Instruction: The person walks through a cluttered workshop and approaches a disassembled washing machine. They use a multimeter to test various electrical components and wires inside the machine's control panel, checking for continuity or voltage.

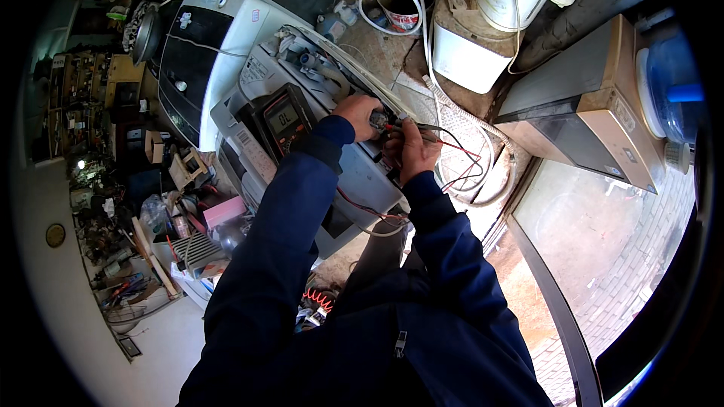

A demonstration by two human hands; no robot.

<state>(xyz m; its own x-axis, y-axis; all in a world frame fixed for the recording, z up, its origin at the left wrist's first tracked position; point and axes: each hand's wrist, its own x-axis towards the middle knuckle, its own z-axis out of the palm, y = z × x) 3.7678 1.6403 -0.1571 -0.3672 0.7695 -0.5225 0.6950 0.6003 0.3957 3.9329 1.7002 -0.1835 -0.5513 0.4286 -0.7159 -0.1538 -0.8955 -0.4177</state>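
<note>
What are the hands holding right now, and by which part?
The left hand grips a small round grey part by its side. The right hand pinches thin red and black probe leads near their tips.

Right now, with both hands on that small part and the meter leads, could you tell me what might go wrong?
1. The left hand grips the small part while the right hand works the leads beside it; a probe could slip onto fingers or neighbouring contacts.
2. The red and black leads loop loosely by the hose and might snag.
3. The meter lies tilted on the appliance; a tug could slide it off.
</note>
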